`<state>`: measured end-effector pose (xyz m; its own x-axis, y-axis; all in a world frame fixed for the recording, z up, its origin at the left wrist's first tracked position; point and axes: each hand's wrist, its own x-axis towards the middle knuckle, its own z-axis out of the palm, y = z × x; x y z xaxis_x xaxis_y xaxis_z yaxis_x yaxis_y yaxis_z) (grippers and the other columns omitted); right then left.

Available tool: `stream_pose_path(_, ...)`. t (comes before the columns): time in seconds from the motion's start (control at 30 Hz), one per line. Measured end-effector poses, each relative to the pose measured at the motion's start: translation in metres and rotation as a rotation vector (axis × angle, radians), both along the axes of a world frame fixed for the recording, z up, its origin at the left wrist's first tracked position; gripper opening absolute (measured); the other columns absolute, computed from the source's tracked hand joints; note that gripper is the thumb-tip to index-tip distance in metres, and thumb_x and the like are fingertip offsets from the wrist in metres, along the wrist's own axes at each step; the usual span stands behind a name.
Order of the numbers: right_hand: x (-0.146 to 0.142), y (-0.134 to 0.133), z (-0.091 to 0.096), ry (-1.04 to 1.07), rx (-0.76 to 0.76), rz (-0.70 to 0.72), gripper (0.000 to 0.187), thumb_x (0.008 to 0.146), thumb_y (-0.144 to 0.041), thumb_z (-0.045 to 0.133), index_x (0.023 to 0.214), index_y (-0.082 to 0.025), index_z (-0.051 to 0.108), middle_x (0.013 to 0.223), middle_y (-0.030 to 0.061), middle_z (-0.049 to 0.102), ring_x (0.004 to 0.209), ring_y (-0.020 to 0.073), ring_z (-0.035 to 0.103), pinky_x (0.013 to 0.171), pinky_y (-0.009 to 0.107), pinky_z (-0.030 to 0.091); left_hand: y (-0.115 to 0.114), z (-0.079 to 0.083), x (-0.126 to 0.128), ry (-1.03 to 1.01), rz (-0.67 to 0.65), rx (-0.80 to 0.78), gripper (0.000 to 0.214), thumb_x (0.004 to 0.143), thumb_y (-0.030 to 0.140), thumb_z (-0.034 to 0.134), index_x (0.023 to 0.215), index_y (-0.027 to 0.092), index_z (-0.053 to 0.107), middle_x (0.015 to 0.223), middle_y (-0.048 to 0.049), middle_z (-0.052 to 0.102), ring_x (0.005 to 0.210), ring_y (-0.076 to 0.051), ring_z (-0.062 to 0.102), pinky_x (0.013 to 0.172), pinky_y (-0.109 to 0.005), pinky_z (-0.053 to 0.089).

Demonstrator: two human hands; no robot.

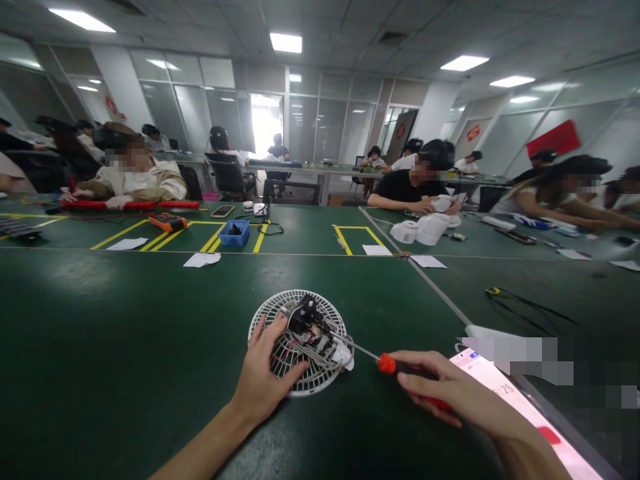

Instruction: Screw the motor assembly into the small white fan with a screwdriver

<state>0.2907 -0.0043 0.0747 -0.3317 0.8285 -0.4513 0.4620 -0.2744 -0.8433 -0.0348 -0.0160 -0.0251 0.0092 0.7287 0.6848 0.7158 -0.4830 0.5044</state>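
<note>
A round white fan grille (pixel 259 319) lies on the green table, with a black fan motor (pixel 304 313), thin wires and a grey cable (pixel 327 363) on top of it. My left hand (pixel 263 373) grips the grille's left side, thumb and fingers spread wide, the fingertips close to the motor. In my right hand (pixel 440 383) is a screwdriver (pixel 387 363) with a red and black handle. Its long metal shaft points left into the motor assembly. Exactly what the tip touches is hard to make out. A white plastic piece (pixel 345 353) sits at the grille's right edge.
A phone with a lit screen (pixel 515 400) lies by my right forearm. Beyond it is a black cable tie or strap (pixel 525 310). Farther off are a blue bin (pixel 234 233), an orange-black meter (pixel 167 222), paper slips (pixel 203 259) and white housings (pixel 433 229) near a co-worker.
</note>
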Motion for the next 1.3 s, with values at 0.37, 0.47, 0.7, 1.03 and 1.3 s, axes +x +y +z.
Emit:
stream_pose_path(0.37,-0.004,0.004,-0.006,0.248,-0.147,0.131,0.064,0.085,-0.058,0.07,0.124,-0.008,0.065,0.066,0.0034,0.069,0.036,0.0049,0.045,0.03,0.013,0.028,0.001,-0.005,-0.004,-0.036,0.011,0.022,0.059,0.085,0.035,0.072,0.138,0.023,0.049,0.134,-0.0104,0.063,0.126,-0.027,0.061,0.115,-0.053,0.045)
stream_pose_path(0.47,-0.004,0.006,-0.01,0.281,-0.155,0.129,0.062,0.086,-0.057,0.069,0.123,-0.008,0.065,0.066,0.0044,0.071,0.035,0.0046,0.044,0.03,0.013,0.025,0.001,-0.007,-0.004,-0.054,0.032,0.037,0.056,0.085,0.034,0.073,0.136,0.024,0.052,0.131,-0.0095,0.065,0.123,-0.027,0.062,0.112,-0.051,0.048)
stream_pose_path(0.7,-0.012,0.006,-0.011,0.257,-0.127,0.041,0.057,0.085,-0.066,0.066,0.099,-0.011,0.068,0.055,-0.0016,0.062,0.032,0.0032,0.038,0.029,0.013,0.019,0.002,-0.007,-0.005,-0.096,0.053,0.035,0.052,0.085,0.034,0.072,0.132,0.023,0.055,0.126,-0.0095,0.066,0.117,-0.026,0.064,0.107,-0.047,0.052)
stream_pose_path(1.03,-0.024,0.006,-0.011,0.289,-0.137,0.032,0.06,0.088,-0.066,0.059,0.099,-0.009,0.071,0.047,-0.0043,0.055,0.029,0.0023,0.033,0.029,0.012,0.019,-0.001,-0.009,-0.005,-0.219,0.097,0.003,0.065,0.081,0.033,0.075,0.139,0.022,0.048,0.128,-0.0096,0.064,0.115,-0.023,0.065,0.102,-0.042,0.056)
stream_pose_path(1.3,-0.021,0.008,-0.015,0.341,-0.208,0.039,0.06,0.087,-0.064,0.063,0.104,-0.008,0.074,0.049,-0.0045,0.055,0.03,0.0024,0.033,0.028,0.012,0.02,0.002,-0.011,-0.007,-0.177,0.092,0.023,0.064,0.08,0.032,0.075,0.138,0.024,0.051,0.13,-0.0081,0.064,0.116,-0.024,0.064,0.104,-0.042,0.054)
